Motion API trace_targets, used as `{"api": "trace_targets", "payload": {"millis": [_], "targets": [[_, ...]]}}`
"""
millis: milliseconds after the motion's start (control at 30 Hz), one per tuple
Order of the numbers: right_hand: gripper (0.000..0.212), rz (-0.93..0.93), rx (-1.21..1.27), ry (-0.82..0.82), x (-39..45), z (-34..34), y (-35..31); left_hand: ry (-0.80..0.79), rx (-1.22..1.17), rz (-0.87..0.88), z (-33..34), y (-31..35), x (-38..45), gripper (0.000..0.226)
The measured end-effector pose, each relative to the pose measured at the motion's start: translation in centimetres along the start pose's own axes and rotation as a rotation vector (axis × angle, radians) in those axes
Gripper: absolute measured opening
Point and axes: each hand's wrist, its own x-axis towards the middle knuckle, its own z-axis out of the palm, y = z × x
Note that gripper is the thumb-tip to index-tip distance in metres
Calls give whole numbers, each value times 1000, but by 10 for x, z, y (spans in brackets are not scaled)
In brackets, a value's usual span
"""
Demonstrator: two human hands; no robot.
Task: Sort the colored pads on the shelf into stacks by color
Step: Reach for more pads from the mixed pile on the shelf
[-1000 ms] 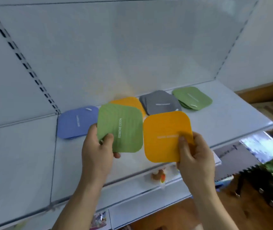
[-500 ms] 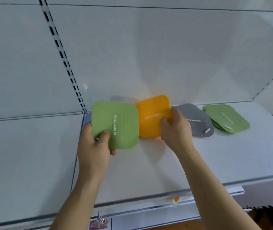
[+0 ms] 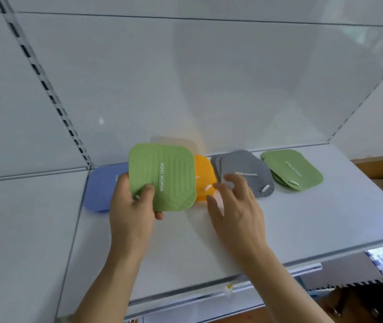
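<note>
My left hand (image 3: 131, 213) grips a green pad (image 3: 162, 176) marked "REMOVE ODOR" by its lower left corner, holding it up over the white shelf (image 3: 185, 241). Behind it lie a blue pad stack (image 3: 102, 187) at the left and an orange pad stack (image 3: 204, 178), partly hidden. My right hand (image 3: 234, 206) hovers just right of the orange stack with spread fingers, holding nothing. Further right rest a grey pad stack (image 3: 244, 171) and a green pad stack (image 3: 295, 170).
The shelf's back panel (image 3: 185, 89) rises right behind the stacks, with a slotted upright (image 3: 46, 89) at the left. The shelf's front edge (image 3: 209, 292) runs below my forearms. Dark clutter (image 3: 372, 301) sits below at the lower right.
My right hand set the orange pad on the orange stack and let go, its fingers now spread. The left hand still holds the green pad. The camera view shifted.
</note>
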Motion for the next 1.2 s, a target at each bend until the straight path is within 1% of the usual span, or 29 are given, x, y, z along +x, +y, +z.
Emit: {"api": "trace_targets", "payload": {"millis": [67,133,200,300,400,533,633,733,800,900,967,1000,1033,1100,1133,1167,1200], "targets": [[15,-25,-17,-15,-23,-9,20,-54,-2,-12,17,-2,-2,21],[15,23,-35,-40,-41,-21,38,-110,-25,-21,37,-2,-7,21],[15,69,-51,-71,-52,-33,54,-165,-44,-21,60,3,-15,27],[15,73,-36,-100,-62,-48,75,-241,-65,-8,92,10,-30,28],[14,68,-2,-73,-66,-59,98,-285,-45,6,124,15,-42,25],[12,75,40,-41,-64,-70,145,-290,-31,21,175,22,-53,31],[11,61,71,-23,-59,-81,191,-256,-2,24,218,27,-63,25],[11,9,120,-25,-52,-89,234,-207,-1,-23,257,29,-72,23],[12,-39,163,-47,-48,-91,252,-164,18,-39,280,30,-76,22],[12,-90,251,-43,-45,-92,261,-118,56,-41,312,28,-75,23],[11,-99,290,-34,-45,-91,262,-95,157,-36,329,21,-69,36],[10,-96,304,-33,-45,-90,263,-94,247,-22,335,18,-66,44],[10,-92,315,-31,-46,-90,262,-100,379,15,339,14,-63,51],[11,-86,330,-22,-46,-90,261,-102,743,154,344,9,-64,61],[11,-87,330,-20,-46,-90,261,-97,905,247,345,7,-65,62],[12,-87,329,-22,-46,-90,260,-107,1025,335,345,4,-66,58],[13,-86,331,-26,-46,-90,260,-101,1119,410,343,1,-67,49]]}}
